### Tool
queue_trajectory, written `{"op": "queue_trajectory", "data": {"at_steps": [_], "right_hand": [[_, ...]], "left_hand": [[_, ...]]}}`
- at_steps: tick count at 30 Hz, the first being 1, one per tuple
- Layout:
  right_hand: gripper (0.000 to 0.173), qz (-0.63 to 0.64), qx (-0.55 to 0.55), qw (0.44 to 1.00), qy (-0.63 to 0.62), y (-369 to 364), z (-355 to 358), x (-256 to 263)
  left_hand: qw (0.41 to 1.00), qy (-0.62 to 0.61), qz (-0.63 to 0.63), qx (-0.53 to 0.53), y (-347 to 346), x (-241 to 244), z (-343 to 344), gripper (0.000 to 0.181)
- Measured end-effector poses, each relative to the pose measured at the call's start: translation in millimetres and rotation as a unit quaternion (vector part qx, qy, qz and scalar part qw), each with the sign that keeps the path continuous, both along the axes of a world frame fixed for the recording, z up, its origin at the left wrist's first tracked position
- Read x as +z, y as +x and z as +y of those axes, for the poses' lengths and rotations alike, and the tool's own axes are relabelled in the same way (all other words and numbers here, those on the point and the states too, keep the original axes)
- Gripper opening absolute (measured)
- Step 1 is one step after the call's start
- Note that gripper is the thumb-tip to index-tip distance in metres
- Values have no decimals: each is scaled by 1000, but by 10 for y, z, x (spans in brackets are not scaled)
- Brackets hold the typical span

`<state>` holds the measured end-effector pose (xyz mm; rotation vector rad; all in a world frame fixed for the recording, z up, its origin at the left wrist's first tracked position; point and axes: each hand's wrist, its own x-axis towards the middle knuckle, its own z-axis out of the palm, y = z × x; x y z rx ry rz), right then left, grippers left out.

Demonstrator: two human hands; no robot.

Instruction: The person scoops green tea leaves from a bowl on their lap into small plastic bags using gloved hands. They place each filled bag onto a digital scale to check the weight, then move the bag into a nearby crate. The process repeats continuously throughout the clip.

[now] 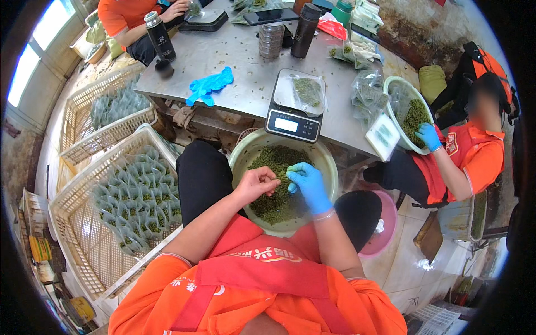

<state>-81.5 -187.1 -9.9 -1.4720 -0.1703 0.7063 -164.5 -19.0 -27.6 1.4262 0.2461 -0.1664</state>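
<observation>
My bare left hand (257, 184) is over a large pale green basin (331, 167) of small green buds or peppercorns (268, 209), thumb and fingertips drawn together. Close to its right, my right hand (307, 183) wears a blue glove, its fingers curled inward. Whether either hand pinches something tiny I cannot tell. Beyond the basin, a clear bag of green pieces (307, 93) lies on the digital scale (293, 123) at the edge of the metal table (247, 88). A blue glove (209, 86) lies on the table, left of the scale.
A plastic crate (83, 247) with many filled bags (138, 201) stands left; another crate (117, 138) is behind it. Co-workers sit at far left (130, 21) and right, the latter's gloved hand (429, 136) in a basin (389, 83). Bottles (306, 31) stand on the table. A pink basin (387, 226) is right of my knee.
</observation>
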Motion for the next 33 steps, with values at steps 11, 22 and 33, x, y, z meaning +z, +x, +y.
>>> {"op": "queue_trajectory", "data": {"at_steps": [11, 22, 33], "right_hand": [[11, 96, -42, 993, 48, -96, -70, 29], [33, 114, 8, 987, 109, -55, -284, 36], [20, 82, -2, 996, 40, -42, -295, 42]], "left_hand": [[982, 175, -6, 68, -10, -70, 67, 14], [985, 170, -5, 21, -34, -114, 53, 14], [987, 149, -2, -56, -22, 14, -2, 36]]}}
